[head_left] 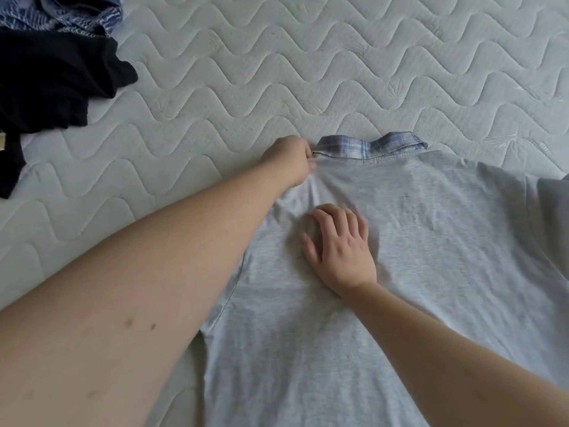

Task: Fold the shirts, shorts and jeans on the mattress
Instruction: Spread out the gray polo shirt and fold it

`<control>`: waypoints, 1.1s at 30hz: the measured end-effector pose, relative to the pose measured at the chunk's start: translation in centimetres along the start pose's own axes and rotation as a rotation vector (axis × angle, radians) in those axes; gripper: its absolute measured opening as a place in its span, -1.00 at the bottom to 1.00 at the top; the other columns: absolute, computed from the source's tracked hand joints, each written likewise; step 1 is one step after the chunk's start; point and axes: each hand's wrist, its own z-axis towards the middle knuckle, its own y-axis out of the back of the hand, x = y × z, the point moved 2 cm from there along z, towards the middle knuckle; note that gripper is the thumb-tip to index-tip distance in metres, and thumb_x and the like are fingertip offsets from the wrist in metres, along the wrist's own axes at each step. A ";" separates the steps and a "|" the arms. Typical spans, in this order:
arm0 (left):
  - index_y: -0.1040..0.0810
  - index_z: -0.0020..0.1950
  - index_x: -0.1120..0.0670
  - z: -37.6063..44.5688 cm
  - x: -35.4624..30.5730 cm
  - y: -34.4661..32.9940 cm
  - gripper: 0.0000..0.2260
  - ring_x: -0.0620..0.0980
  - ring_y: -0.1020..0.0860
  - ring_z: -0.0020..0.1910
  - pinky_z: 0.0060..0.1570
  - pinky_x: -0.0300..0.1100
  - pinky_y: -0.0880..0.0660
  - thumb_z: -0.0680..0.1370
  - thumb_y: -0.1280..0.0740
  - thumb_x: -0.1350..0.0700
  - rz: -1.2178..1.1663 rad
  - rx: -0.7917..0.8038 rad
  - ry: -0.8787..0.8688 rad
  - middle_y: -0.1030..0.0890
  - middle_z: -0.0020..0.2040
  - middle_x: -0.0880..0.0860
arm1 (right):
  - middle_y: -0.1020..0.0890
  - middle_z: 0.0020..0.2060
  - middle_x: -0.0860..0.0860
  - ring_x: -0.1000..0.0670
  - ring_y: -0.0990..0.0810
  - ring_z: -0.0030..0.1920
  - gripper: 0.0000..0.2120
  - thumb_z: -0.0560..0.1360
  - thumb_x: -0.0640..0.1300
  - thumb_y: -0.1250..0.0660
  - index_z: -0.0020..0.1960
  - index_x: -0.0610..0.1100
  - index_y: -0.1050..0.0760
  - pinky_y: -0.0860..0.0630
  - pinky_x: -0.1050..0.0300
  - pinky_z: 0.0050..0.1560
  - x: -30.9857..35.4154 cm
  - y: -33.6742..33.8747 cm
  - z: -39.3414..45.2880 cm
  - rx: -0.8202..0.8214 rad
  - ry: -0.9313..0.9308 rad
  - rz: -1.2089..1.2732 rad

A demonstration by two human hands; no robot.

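Shirt [400,257] lies flat on the mattress [277,72]; my left hand [291,161] pinches its shoulder beside the collar [369,146]; my right hand [338,245], fingers spread, presses just below; soft, floppy cloth; I'd hold corners.

The scene is lit evenly by soft, diffuse daylight, and no glare or hard shadow is cast; only faint shading is seen under the right hand [338,251] on the grey shirt [431,241]. Slight softness and compression blur are noticed throughout. The quilted mattress [277,57] lines are bent by wide-angle distortion near the edges.
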 end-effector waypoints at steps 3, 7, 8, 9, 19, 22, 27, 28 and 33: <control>-0.59 0.02 0.01 0.4 0.1 -0.2 -0.95 0.10 -0.57 0.05 -0.09 -0.21 -0.36 0.58 -0.36 0.09 -0.049 -0.106 0.023 -0.63 0.07 0.09 | -0.41 0.43 -0.03 -0.05 -0.29 0.48 -0.47 0.59 0.16 -0.10 0.45 -0.11 -0.37 -0.07 -0.06 0.54 -0.1 -0.2 0.3 0.061 0.033 -0.013; -0.57 0.03 0.08 0.0 0.5 -1.1 -0.87 0.10 -0.56 -0.01 -0.17 -0.20 -0.27 0.58 -0.36 0.04 -0.050 -0.184 -0.045 -0.62 0.02 0.10 | -0.22 0.55 -0.06 -0.04 -0.08 0.57 -0.40 0.61 0.22 -0.02 0.56 -0.04 -0.20 0.02 -0.09 0.55 -0.2 -1.0 0.7 0.172 0.023 -0.085; -0.55 -0.01 0.08 -0.2 0.9 -1.0 -0.82 0.10 -0.56 -0.05 -0.19 -0.17 -0.29 0.56 -0.37 -0.03 -0.054 -0.184 -0.047 -0.61 -0.04 0.08 | -0.17 0.57 -0.05 -0.03 -0.03 0.58 -0.39 0.61 0.24 0.01 0.57 -0.02 -0.16 0.05 -0.09 0.55 -0.3 -1.2 0.6 0.194 0.019 -0.100; -0.52 -0.07 0.06 -0.3 1.4 -0.7 -0.75 0.08 -0.55 -0.11 -0.19 -0.16 -0.33 0.53 -0.39 -0.12 -0.057 -0.165 -0.031 -0.61 -0.10 0.05 | -0.12 0.58 -0.05 -0.03 0.01 0.59 -0.39 0.61 0.25 0.03 0.58 0.00 -0.12 0.08 -0.09 0.55 -0.4 -1.4 0.6 0.208 0.014 -0.113; -0.61 -0.04 0.10 -8.3 13.9 4.4 -0.55 -0.02 -0.48 -0.26 -0.25 -0.13 -0.37 0.41 -0.43 -0.29 0.297 0.278 0.099 -0.57 -0.24 0.03 | 0.09 0.60 0.00 0.01 0.17 0.59 -0.36 0.59 0.32 0.16 0.60 0.09 0.10 0.18 -0.08 0.55 -0.2 -1.6 0.8 0.291 -0.020 -0.197; -0.56 0.15 0.11 -11.2 16.8 4.5 -0.49 0.04 -0.50 -0.10 -0.15 -0.13 -0.37 0.44 -0.41 -0.28 0.345 0.278 0.157 -0.56 -0.10 0.02 | 0.17 0.60 -0.01 0.00 0.24 0.58 -0.36 0.60 0.29 0.19 0.60 0.06 0.19 0.27 -0.07 0.55 0.7 -0.8 1.3 0.350 -0.087 -0.233; -0.51 0.08 0.05 -16.0 20.9 4.1 -0.51 0.14 -0.55 0.06 -0.02 -0.10 -0.44 0.41 -0.42 -0.31 0.278 0.182 0.297 -0.59 0.12 0.12 | 0.12 0.60 -0.03 -0.01 0.22 0.58 -0.33 0.60 0.10 0.00 0.61 -0.09 0.12 0.36 0.05 0.49 10.2 -1.5 -2.7 0.394 -0.083 -0.034; -0.54 0.04 0.06 -16.9 21.7 4.2 -0.56 0.14 -0.57 0.02 -0.05 -0.11 -0.46 0.41 -0.45 -0.27 0.246 0.137 0.316 -0.62 0.05 0.11 | 0.11 0.60 -0.03 -0.01 0.21 0.58 -0.35 0.61 0.08 -0.03 0.61 -0.09 0.10 0.37 0.06 0.49 12.8 -2.1 -4.1 0.415 -0.050 0.031; -0.60 -0.12 0.08 -20.4 24.2 4.6 -0.91 0.01 -0.58 -0.23 -0.18 -0.11 -0.54 0.51 -0.47 0.12 -0.505 -0.157 0.423 -0.64 -0.14 0.14 | -0.17 0.56 -0.08 -0.09 -0.05 0.57 -0.42 0.59 0.10 -0.15 0.56 -0.07 -0.19 0.13 -0.03 0.53 21.3 -3.2 -7.1 0.380 0.042 0.195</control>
